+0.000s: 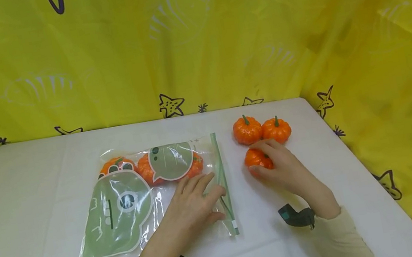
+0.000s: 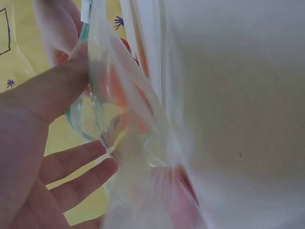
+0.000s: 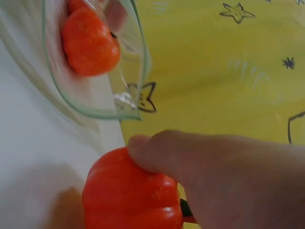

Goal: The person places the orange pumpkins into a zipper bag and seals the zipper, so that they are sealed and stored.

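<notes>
Left hand point(image 1: 191, 202) and right hand point(image 1: 284, 165) are apart, each on its own thing. The left has its fingers spread against the film of the bag point(image 1: 124, 239) at the bag's three o'clock end, seemingly to keep the mouth parted; the right wrist view shows the zip point(image 1: 217, 154) edge gaping. The right hand holds a pumpkin point(image 1: 257, 161) round its body, thumb toward six o'clock and fingers toward twelve, probably because the ribbed sides give a broader hold than the stem. Whether it is off the table point(image 1: 39, 190) I cannot tell.

The bag lies flat at nine o'clock from that pumpkin, mouth facing it, which makes for a short reach. Pumpkins point(image 1: 146, 169) inside bunch along its eleven-to-two side, leaving slack film below; print hides their number. Two loose ones point(image 1: 247, 130) stand just beyond the right hand, toward twelve and one, likely for easy picking.
</notes>
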A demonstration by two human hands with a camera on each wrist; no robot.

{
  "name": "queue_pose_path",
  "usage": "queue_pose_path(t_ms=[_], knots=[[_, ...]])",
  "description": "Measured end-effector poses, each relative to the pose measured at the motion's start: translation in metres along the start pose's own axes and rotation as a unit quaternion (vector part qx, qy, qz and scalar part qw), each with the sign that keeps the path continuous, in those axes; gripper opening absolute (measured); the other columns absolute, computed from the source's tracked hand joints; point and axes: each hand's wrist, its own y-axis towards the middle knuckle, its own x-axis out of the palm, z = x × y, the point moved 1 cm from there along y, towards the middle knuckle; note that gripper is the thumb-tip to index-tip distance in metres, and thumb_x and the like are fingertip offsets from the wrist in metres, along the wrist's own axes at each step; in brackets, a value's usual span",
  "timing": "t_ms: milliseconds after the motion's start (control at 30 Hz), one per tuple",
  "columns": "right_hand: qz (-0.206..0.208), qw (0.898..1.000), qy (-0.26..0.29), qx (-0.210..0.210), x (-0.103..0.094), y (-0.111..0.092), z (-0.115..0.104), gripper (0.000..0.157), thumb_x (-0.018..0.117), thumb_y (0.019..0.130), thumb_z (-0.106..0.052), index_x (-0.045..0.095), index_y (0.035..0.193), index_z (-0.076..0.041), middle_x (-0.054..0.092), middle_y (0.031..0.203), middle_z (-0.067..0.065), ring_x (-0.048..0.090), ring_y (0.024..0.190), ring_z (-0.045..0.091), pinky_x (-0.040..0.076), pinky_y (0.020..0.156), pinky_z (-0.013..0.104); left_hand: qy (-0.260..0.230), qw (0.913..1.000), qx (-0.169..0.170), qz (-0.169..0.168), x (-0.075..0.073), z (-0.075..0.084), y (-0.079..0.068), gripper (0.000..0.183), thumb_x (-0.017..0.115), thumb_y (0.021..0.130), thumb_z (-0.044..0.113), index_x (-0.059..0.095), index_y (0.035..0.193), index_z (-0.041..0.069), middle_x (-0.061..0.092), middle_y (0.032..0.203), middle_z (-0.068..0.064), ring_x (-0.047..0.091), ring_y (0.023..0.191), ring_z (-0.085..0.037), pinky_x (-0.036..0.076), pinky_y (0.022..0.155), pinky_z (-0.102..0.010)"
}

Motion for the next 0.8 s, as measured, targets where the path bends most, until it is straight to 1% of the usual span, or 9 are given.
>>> queue_pose_path(t_ms=[100, 167, 233, 300, 400, 567, 733, 800], knots=[[-0.009, 1.000, 0.005, -0.023, 0.007, 0.001, -0.008, 0.050, 0.072, 0.090, -0.027, 0.057, 0.135, -0.012, 0.052, 0.139, 0.008, 0.049, 0.126, 0.031, 0.041, 0.110, 0.056, -0.019, 0.9987, -0.011, -0.045, -0.001, 0.002, 0.000, 0.061, 0.085, 0.069, 0.048, 0.058, 0.120, 0.028, 0.055, 0.141, -0.012, 0.049, 0.131, -0.035, 0.039, 0.110, -0.054], [-0.012, 0.999, 0.006, -0.038, 0.011, 0.002, -0.012, 0.049, 0.072, 0.090, -0.027, 0.057, 0.134, -0.013, 0.052, 0.139, 0.007, 0.050, 0.127, 0.029, 0.042, 0.110, 0.055, -0.024, 0.9960, -0.026, -0.082, -0.002, 0.003, -0.002, 0.078, 0.086, 0.066, 0.052, 0.053, 0.133, 0.031, 0.046, 0.150, -0.012, 0.042, 0.139, -0.037, 0.034, 0.114, -0.057], [-0.016, 0.999, 0.006, -0.051, 0.015, 0.002, -0.015, 0.047, 0.072, 0.090, -0.027, 0.058, 0.133, -0.014, 0.052, 0.139, 0.006, 0.050, 0.128, 0.029, 0.043, 0.110, 0.054, -0.028, 0.9917, -0.050, -0.115, -0.004, 0.004, -0.005, 0.095, 0.087, 0.062, 0.057, 0.045, 0.143, 0.032, 0.036, 0.158, -0.013, 0.033, 0.145, -0.037, 0.028, 0.116, -0.061], [-0.018, 0.998, 0.005, -0.062, 0.017, 0.002, -0.018, 0.047, 0.072, 0.090, -0.027, 0.058, 0.132, -0.014, 0.053, 0.139, 0.006, 0.051, 0.127, 0.029, 0.043, 0.110, 0.054, -0.028, 0.9866, -0.075, -0.142, -0.006, 0.004, -0.009, 0.111, 0.088, 0.057, 0.061, 0.037, 0.150, 0.031, 0.027, 0.162, -0.013, 0.024, 0.149, -0.037, 0.023, 0.117, -0.064], [-0.020, 0.997, 0.005, -0.071, 0.021, 0.002, -0.021, 0.046, 0.073, 0.089, -0.028, 0.059, 0.131, -0.015, 0.053, 0.138, 0.006, 0.052, 0.126, 0.028, 0.043, 0.110, 0.052, -0.021, 0.9794, -0.110, -0.168, -0.007, 0.003, -0.018, 0.125, 0.088, 0.053, 0.064, 0.027, 0.156, 0.028, 0.018, 0.165, -0.014, 0.016, 0.152, -0.038, 0.016, 0.118, -0.068], [-0.028, 0.997, 0.016, -0.076, 0.025, 0.002, -0.025, 0.048, 0.074, 0.089, -0.029, 0.058, 0.132, -0.014, 0.054, 0.137, 0.005, 0.053, 0.125, 0.027, 0.043, 0.110, 0.050, 0.006, 0.9753, -0.139, -0.171, -0.007, -0.001, -0.029, 0.132, 0.087, 0.053, 0.065, 0.021, 0.158, 0.022, 0.014, 0.166, -0.015, 0.016, 0.152, -0.039, 0.011, 0.118, -0.069], [-0.040, 0.995, 0.040, -0.077, 0.028, 0.002, -0.027, 0.054, 0.075, 0.088, -0.029, 0.054, 0.135, -0.014, 0.056, 0.137, 0.002, 0.054, 0.124, 0.022, 0.045, 0.109, 0.047, 0.019, 0.9763, -0.139, -0.165, -0.007, -0.003, -0.032, 0.135, 0.086, 0.051, 0.069, 0.020, 0.158, 0.019, 0.015, 0.166, -0.016, 0.018, 0.152, -0.039, 0.012, 0.118, -0.069], [-0.047, 0.994, 0.054, -0.078, 0.029, 0.003, -0.027, 0.056, 0.077, 0.087, -0.029, 0.053, 0.135, -0.014, 0.056, 0.136, 0.001, 0.054, 0.121, 0.020, 0.047, 0.107, 0.045, 0.024, 0.9774, -0.136, -0.160, -0.006, -0.003, -0.032, 0.135, 0.086, 0.052, 0.069, 0.021, 0.158, 0.017, 0.017, 0.165, -0.016, 0.019, 0.151, -0.039, 0.015, 0.118, -0.069]])
